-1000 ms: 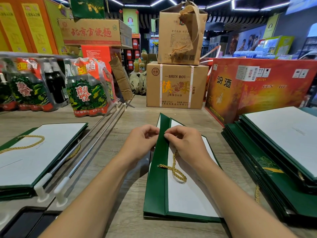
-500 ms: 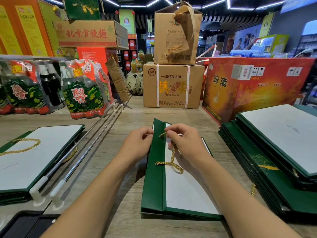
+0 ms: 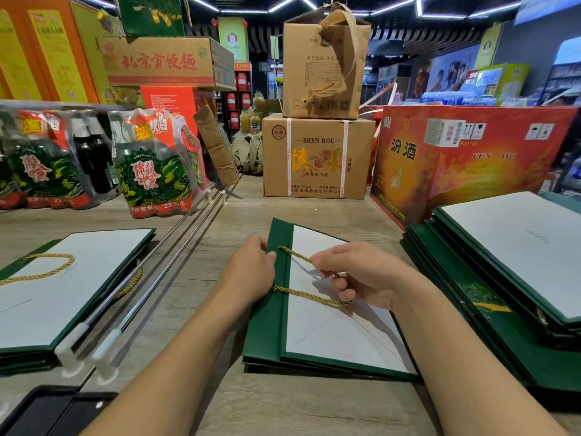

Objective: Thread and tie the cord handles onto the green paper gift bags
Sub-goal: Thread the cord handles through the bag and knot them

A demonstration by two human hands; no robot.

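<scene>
A flat green and white paper gift bag (image 3: pixel 333 341) lies on the wooden table in front of me. A gold cord (image 3: pixel 309 295) runs from two spots on the bag's green left band out to the right as a loop. My right hand (image 3: pixel 358 272) pinches the far end of that loop over the white panel. My left hand (image 3: pixel 251 269) grips the bag's green left edge, its fingertips tucked under the fold.
A finished bag with a gold handle (image 3: pixel 63 284) tops a stack at the left. A pile of flat green bags (image 3: pixel 503 272) sits at the right. Two metal rods (image 3: pixel 163 262) lie diagonally between. Cardboard boxes (image 3: pixel 317 155) and bottle packs (image 3: pixel 151 171) stand behind.
My right hand has drawn the cord out to the right, so both strands now stretch across the white panel as a loop. My left hand stays on the green edge.
</scene>
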